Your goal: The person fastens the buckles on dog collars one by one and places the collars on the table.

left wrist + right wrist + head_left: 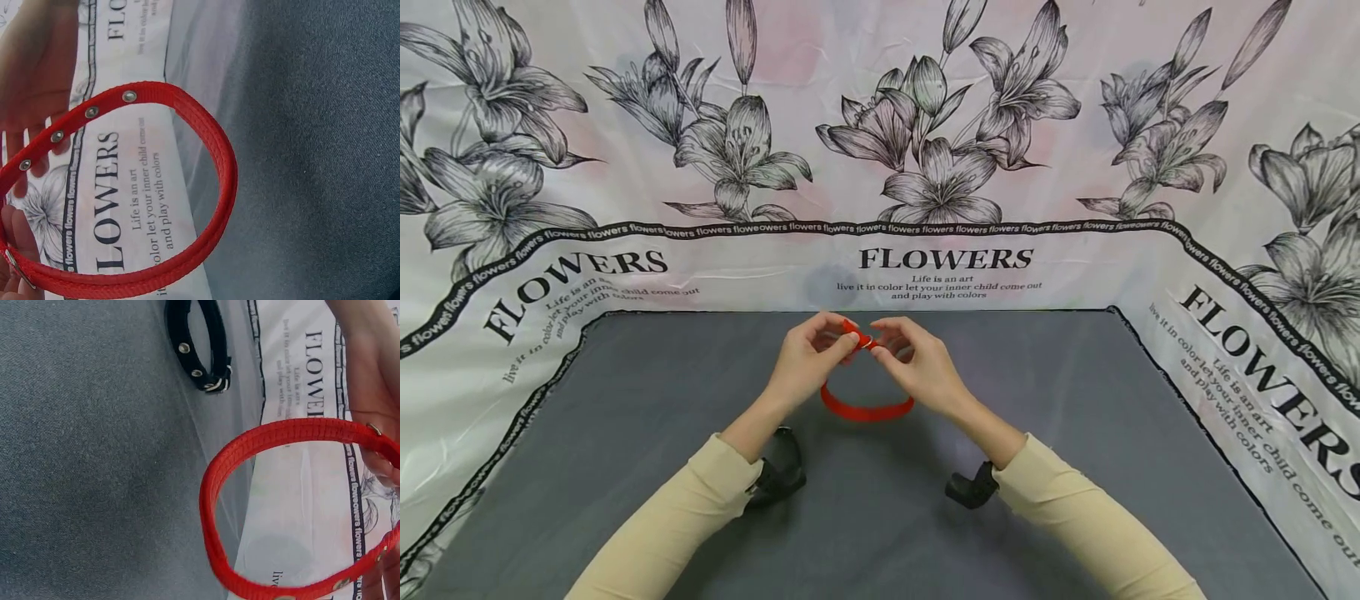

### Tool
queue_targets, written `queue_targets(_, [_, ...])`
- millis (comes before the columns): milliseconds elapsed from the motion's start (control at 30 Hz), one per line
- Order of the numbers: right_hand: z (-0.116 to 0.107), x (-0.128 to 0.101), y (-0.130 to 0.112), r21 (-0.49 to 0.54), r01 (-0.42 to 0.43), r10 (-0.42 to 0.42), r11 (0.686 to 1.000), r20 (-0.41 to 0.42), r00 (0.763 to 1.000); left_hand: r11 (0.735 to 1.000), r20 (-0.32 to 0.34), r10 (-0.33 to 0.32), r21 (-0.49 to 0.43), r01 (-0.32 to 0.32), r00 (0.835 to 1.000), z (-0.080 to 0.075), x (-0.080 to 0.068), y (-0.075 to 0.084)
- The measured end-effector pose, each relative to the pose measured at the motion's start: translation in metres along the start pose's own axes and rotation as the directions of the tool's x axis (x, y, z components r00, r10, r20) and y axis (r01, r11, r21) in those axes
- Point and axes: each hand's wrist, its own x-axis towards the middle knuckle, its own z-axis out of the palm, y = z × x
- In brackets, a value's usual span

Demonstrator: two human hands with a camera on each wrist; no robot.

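Left hand (801,362) and right hand (917,362) pinching red collar (867,408) ends, loop above grey mat (625,433)

The head view looks forward and down over the grey counter (625,433) from a way back. Both wrist views sit close, turned sideways, sharing the red collar (212,162) and flowered cloth (300,506).

Red collar (212,144): ribbed woven webbing, shiny metal eyelets (129,96). Mat (625,433): grey matt cloth. Backdrop (1075,258): glossy printed sheet.
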Motion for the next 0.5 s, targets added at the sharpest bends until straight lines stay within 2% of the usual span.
queue_targets(133, [0.003, 0.000, -0.003, 0.030, -0.024, 0.023, 0.999, 0.018, 1.000, 1.000, 0.012, 0.010, 0.007, -0.010, 1.000, 0.003, -0.003, 0.003])
queue_targets(267, [0.006, 0.000, 0.001, 0.020, -0.034, 0.034, 0.999, 0.024, 0.999, 0.999, 0.003, 0.048, 0.003, -0.048, 0.999, 0.004, 0.001, -0.014])
queue_targets(500, [0.008, 0.000, -0.001, 0.022, -0.081, 0.080, 0.996, 0.037, 0.996, 0.997, -0.011, 0.077, -0.012, -0.077, 0.997, 0.001, 0.001, -0.019])
